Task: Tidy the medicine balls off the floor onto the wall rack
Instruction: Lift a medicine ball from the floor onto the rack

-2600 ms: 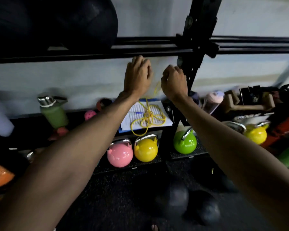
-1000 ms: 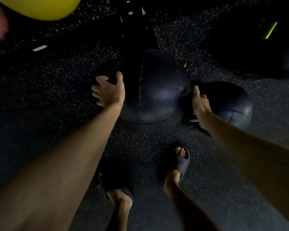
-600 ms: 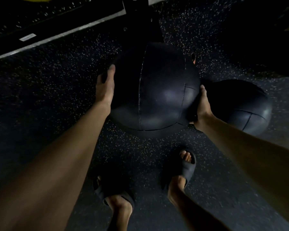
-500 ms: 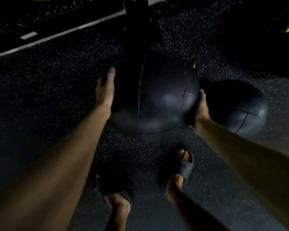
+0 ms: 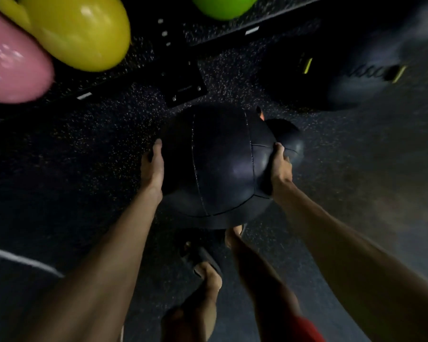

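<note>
Left hand (image 5: 151, 166), right hand (image 5: 280, 166) clamp opposite sides of black medicine ball (image 5: 217, 164): thumbs on top, fingers wrapped out of sight behind. Ball between hands, overlapping toes of sandalled foot (image 5: 233, 235). Second black ball (image 5: 290, 139) on speckled floor (image 5: 97, 149), just behind right hand. Pink kettlebell (image 5: 13, 62), yellow kettlebell (image 5: 79, 30), green kettlebell (image 5: 222, 6) along top edge.

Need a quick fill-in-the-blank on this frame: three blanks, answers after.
1. The left hand and right hand hold one ____ medicine ball between them.
2. A second ball sits on the floor just behind the ____ hand.
3. The middle kettlebell, between the pink kettlebell and the green kettlebell, is ____.
Missing words: black; right; yellow.
</note>
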Tool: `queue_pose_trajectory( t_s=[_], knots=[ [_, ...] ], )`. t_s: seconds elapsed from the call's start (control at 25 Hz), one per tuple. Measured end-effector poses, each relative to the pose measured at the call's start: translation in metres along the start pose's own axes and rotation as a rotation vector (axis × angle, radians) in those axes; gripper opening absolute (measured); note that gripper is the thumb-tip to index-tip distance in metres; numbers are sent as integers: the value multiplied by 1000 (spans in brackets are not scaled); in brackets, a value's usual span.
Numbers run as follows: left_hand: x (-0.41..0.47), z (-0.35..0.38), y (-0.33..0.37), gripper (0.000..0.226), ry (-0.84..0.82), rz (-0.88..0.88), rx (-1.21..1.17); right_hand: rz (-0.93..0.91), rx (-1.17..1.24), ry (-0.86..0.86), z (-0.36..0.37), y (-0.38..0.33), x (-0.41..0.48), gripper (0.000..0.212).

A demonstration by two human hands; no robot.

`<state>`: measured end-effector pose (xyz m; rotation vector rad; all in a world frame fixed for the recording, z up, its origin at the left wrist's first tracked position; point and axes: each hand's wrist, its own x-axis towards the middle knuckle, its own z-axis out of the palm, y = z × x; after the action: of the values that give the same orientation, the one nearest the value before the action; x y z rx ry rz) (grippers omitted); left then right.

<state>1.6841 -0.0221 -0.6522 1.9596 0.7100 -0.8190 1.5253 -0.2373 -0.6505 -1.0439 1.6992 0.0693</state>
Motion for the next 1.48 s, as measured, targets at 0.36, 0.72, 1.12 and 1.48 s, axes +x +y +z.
queue_pose_trajectory(
  t_s=[0.36, 0.72, 1.12, 1.48],
  knots=[
    [-216, -104, 133, 91, -193, 217, -89, -162, 131, 97, -136, -83, -248, 76],
    [-381, -156, 257, 77, -279, 620, -199, -447, 307, 153, -240, -164, -405, 73],
    [-524, -212, 350, 105, -368, 856, -410, -865, 414, 233, -338, -256, -526, 73],
    [-592, -238, 413, 108, -292, 1008, -610, -1064, 520, 51, -368, -360, -577, 79]
  ],
)
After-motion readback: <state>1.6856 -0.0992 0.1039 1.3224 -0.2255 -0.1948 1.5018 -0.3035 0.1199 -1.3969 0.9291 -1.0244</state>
